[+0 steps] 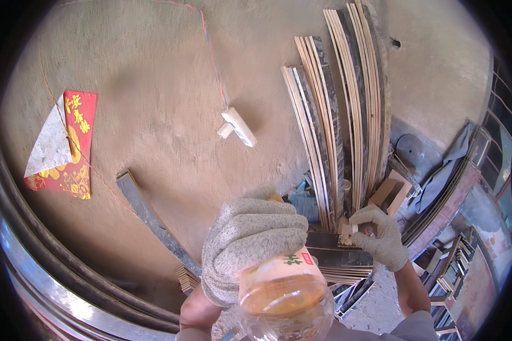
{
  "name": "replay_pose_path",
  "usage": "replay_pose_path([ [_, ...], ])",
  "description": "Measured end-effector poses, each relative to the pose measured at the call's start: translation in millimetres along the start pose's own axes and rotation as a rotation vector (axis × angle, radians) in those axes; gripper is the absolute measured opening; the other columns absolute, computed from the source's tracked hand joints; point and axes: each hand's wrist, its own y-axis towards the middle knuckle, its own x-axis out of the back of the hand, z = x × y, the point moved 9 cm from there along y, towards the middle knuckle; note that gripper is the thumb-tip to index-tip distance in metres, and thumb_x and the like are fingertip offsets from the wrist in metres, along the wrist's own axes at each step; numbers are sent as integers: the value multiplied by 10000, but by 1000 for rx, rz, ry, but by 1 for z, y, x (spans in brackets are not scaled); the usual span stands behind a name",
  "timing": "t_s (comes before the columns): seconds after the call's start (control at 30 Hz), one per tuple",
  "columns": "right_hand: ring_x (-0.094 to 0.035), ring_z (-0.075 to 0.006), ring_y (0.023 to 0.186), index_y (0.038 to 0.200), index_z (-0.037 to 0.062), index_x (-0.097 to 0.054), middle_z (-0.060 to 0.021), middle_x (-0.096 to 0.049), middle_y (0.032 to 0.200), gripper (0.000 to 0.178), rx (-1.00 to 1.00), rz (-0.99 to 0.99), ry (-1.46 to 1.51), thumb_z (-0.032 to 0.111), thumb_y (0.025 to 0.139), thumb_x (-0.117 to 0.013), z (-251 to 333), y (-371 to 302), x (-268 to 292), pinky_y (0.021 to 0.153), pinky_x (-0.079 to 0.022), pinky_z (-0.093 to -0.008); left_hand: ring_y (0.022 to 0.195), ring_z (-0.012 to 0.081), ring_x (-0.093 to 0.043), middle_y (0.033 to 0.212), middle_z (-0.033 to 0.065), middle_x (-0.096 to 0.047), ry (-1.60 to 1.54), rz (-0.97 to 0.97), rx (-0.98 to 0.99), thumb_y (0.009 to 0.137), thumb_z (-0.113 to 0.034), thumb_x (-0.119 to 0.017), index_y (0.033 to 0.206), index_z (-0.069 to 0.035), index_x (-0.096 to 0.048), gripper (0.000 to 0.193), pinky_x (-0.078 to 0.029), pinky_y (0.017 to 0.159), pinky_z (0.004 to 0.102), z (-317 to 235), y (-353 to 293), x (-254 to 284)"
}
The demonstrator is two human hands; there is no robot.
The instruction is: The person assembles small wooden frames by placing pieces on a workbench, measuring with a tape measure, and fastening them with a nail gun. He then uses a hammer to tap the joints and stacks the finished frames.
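Observation:
My left hand, in a grey knit work glove, is wrapped round a clear plastic drink bottle close to the camera. The bottle is tilted; its rounded end is toward the lower edge, with amber liquid inside and a pale peach label. My glove hides the other end. To the right, my gloved right hand has its fingers curled in a pinch at a small whitish piece, which I cannot make out. A bit of red shows inside the curl. Beneath that hand are a stack of dark-faced boards and some wood crumbs.
Several bundles of long plywood strips lean on the plastered wall. A white socket block hangs from a wire. A torn red poster, a dark board, an open cardboard box and a grey cloth are around.

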Motion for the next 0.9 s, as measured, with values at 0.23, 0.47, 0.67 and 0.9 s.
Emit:
replay_pose_path([
  [0.23, -662, -202, 1015, 1099, 18, -673, -110, -649, 1115, 298, 35, 0, -162, 65, 818, -758, -2, -13, 10, 889, -534, -320, 1024, 290, -711, 1045, 96, -761, 102, -99, -377, 698, -213, -787, 991, -91, -780, 317, -474, 1068, 528, -20, 61, 18],
  [0.47, -698, -244, 972, 1088, 31, -694, -141, -672, 1097, 314, 35, -57, -155, 81, 788, -772, -5, -14, 11, 844, -572, -336, 1086, 309, -699, 1071, 105, -747, 307, -5, -503, 604, -218, -936, 1023, -149, -670, 501, -396, 1146, 596, -41, 88, 29],
  [0.67, -691, -214, 1008, 1129, 12, -693, -121, -677, 1125, 340, -74, -53, -50, 100, 812, -777, -4, -5, 3, 880, -560, -320, 1137, 345, -682, 1079, 120, -726, 452, 105, -562, 530, -222, -1023, 1100, -159, -594, 716, -376, 1165, 621, -50, 102, 35],
  [0.9, -678, -177, 1000, 1193, 5, -664, -90, -681, 1099, 346, -151, -36, 149, 152, 896, -765, -12, -1, -6, 899, -539, -312, 1141, 349, -682, 1085, 139, -725, 468, 109, -556, 546, -228, -1022, 1073, -146, -593, 685, -381, 1155, 628, -46, 102, 43],
])
